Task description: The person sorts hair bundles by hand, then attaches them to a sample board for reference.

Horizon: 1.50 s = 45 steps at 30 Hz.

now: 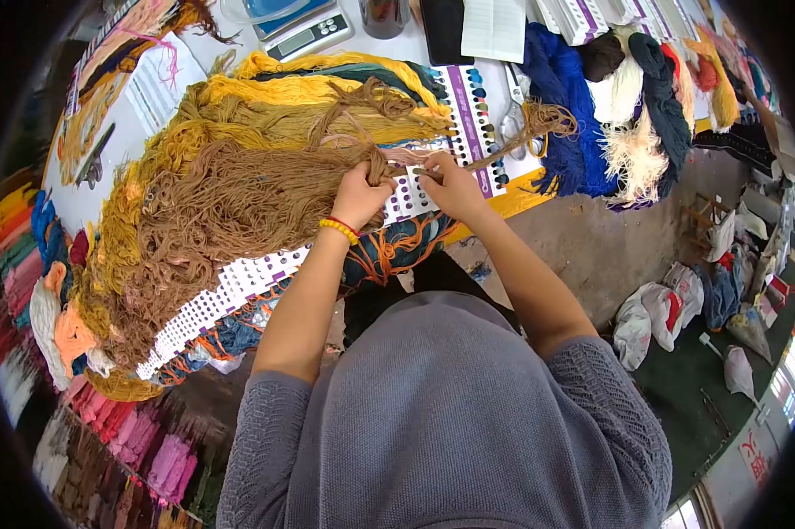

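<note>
My left hand [362, 196] is closed on the gathered end of a thick hank of brown yarn [248, 189], whose loose strands spread left across the table. Just to its right, my right hand [456, 189] pinches a thinner twisted length of brown yarn [528, 132] that trails off to the upper right. Beneath both hands runs a white punched card [408, 196] with rows of holes. Another card with a purple stripe [470, 115] carries small coloured thread tufts along its edge, right of my hands. My fingers partly hide where the yarn meets the card.
Yellow yarn [292, 88] lies behind the brown hank. Scissors [512, 119] rest beside the striped card, near blue hanks [556, 97]. A digital scale [305, 37] and a dark jar [384, 16] stand at the back. White sacks [653, 317] sit on the floor at right.
</note>
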{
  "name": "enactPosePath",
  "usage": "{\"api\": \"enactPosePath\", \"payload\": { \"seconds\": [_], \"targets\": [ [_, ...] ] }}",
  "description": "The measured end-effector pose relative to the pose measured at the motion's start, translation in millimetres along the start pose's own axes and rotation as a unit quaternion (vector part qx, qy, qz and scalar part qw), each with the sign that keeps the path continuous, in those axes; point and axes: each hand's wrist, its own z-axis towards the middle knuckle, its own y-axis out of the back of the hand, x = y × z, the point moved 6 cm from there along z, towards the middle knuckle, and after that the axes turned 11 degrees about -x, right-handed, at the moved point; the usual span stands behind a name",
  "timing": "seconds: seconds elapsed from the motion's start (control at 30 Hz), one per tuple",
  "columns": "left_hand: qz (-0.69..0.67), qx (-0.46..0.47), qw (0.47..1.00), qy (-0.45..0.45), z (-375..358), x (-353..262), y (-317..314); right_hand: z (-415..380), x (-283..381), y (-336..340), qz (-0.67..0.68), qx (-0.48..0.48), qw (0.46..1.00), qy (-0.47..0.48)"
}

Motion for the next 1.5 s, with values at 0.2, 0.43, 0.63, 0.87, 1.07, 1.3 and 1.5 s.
{"api": "enactPosePath", "payload": {
  "seconds": [0.2, 0.43, 0.63, 0.87, 1.07, 1.3, 1.5],
  "targets": [
    [-0.067, -0.045, 0.997, 0.013, 1, 0, -6, -1, -5, -2, 0.036, 0.001, 0.999, 0.009],
    [-0.126, -0.042, 0.991, 0.032, -14, -3, -12, -2, -9, -4, 0.047, -0.009, 0.999, 0.021],
    [-0.149, -0.035, 0.987, 0.048, -13, 1, -13, -5, -5, -2, 0.035, -0.017, 0.999, 0.035],
    [-0.464, 0.105, 0.862, 0.176, -42, -28, -11, -7, -3, 0, 0.055, -0.037, 0.996, 0.066],
    [-0.347, 0.146, 0.902, 0.211, -35, -24, -27, -25, 18, 11, 0.041, -0.113, 0.980, 0.157],
    [-0.333, -0.024, 0.915, 0.224, -39, 0, -18, -14, 34, 3, -0.167, -0.101, 0.958, 0.209],
    [-0.488, -0.097, 0.813, 0.302, -39, 24, 14, -7, 24, -6, -0.181, -0.103, 0.955, 0.212]
  ]
}}
